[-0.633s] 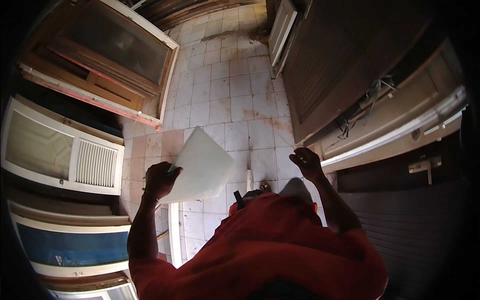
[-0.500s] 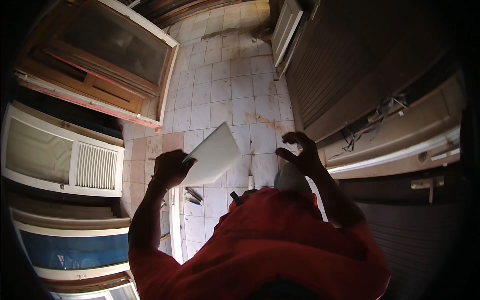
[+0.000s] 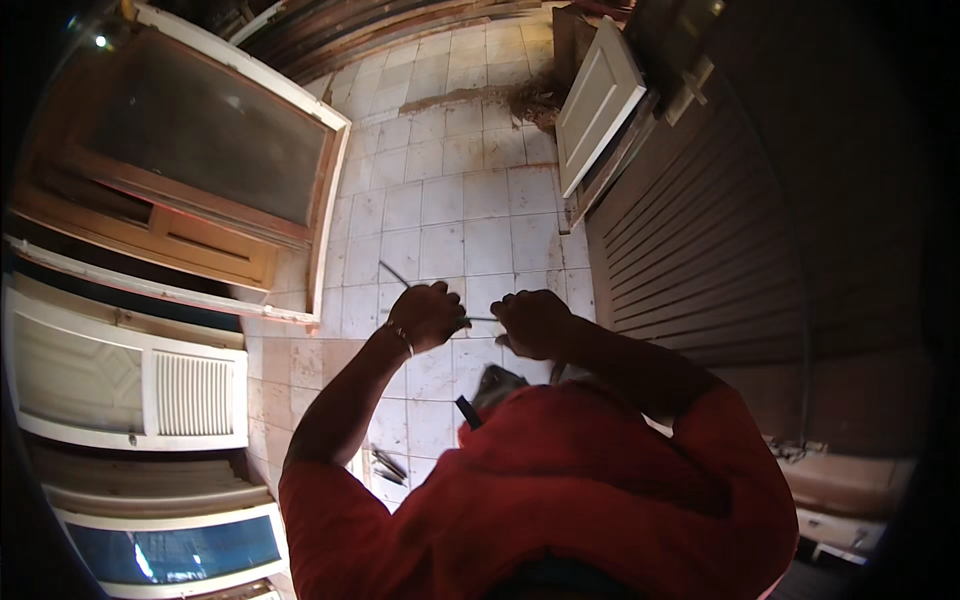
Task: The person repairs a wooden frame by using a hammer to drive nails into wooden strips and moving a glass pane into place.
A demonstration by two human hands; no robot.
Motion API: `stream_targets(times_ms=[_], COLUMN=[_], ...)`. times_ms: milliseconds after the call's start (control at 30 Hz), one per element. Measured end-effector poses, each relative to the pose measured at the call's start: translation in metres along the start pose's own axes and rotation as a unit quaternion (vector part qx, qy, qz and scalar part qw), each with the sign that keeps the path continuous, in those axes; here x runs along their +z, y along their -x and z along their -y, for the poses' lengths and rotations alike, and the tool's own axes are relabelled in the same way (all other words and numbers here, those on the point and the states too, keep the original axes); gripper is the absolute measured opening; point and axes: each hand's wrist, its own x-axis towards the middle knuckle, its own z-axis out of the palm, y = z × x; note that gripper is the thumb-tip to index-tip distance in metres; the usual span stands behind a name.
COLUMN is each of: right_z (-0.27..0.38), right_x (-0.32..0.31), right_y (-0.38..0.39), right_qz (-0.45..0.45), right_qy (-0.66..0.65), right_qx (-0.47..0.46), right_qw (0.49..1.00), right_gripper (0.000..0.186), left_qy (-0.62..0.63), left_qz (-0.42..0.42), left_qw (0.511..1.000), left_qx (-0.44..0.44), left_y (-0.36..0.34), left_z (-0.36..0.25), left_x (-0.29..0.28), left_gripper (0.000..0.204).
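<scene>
My left hand (image 3: 430, 316) is closed on a pale, flat pane with a greenish edge, possibly glass. The pane (image 3: 483, 320) is turned nearly edge-on, so only a thin dark line of it shows between my hands, and another thin edge sticks out beyond my left knuckles. My right hand (image 3: 535, 323) has its fingers curled at the other end of that line, gripping the pane. Both hands are held out in front of my red shirt (image 3: 600, 480), above the tiled floor.
Several dark, slim tools (image 3: 388, 467) lie on the floor (image 3: 440, 250) at my left. Framed doors and a louvred white panel (image 3: 195, 395) stand along the left. A white panelled door (image 3: 600, 105) leans at the far right, beside a large dark ribbed door (image 3: 690, 230).
The pane has turned from showing its broad face to nearly edge-on. My right hand, open and apart before, has come in and closed on it. My left hand has moved right.
</scene>
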Motion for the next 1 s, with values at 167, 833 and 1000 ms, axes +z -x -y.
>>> stream_targets(times_ms=[167, 833, 1000], right_z=[-0.097, -0.412, -0.491], right_x=[-0.023, -0.114, -0.114], right_y=[-0.093, -0.353, -0.392], right_qz=[0.000, -0.181, -0.169], right_qy=[0.039, -0.108, -0.082], right_qx=[0.026, 0.433, 0.540], right_qw=[0.999, 0.876, 0.820], right_gripper=[0.022, 0.032, 0.034], left_qy=[0.013, 0.481, 0.578], left_qz=[0.013, -0.129, -0.027], left_qw=[1.000, 0.818, 0.594], left_qx=[0.018, -0.288, -0.558], left_y=[-0.103, -0.220, -0.167], left_z=[0.098, 0.571, 0.622], left_x=[0.016, 0.176, 0.294], left_gripper=[0.016, 0.035, 0.045])
